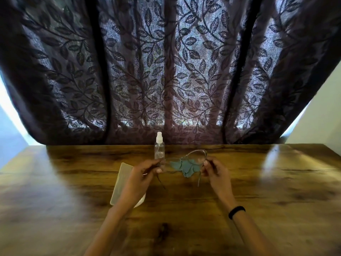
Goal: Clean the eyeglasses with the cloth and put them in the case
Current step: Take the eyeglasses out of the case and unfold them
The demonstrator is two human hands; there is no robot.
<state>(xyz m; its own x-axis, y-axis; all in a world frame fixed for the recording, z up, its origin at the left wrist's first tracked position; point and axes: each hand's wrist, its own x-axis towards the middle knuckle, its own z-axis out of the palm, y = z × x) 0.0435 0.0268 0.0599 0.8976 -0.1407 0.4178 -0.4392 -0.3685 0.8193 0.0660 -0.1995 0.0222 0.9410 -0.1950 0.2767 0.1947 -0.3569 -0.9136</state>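
Thin-framed eyeglasses (pixel 195 157) are held up above the wooden table (pixel 276 191), lenses facing away from me, temple arms unfolded and pointing toward me. My left hand (pixel 145 174) pinches the left end of the frame and my right hand (pixel 215 170) pinches the right end. A crumpled teal cloth (pixel 186 168) lies on the table just behind and below the glasses, seen partly through the lenses. The pale translucent case (pixel 120 183) lies on the table to the left, partly hidden under my left forearm.
A small clear spray bottle (pixel 159 147) with a white cap stands upright at the back of the table, just beyond my left hand. A dark leaf-patterned curtain (pixel 166 71) hangs behind the table. My right wrist wears a black band (pixel 236 212).
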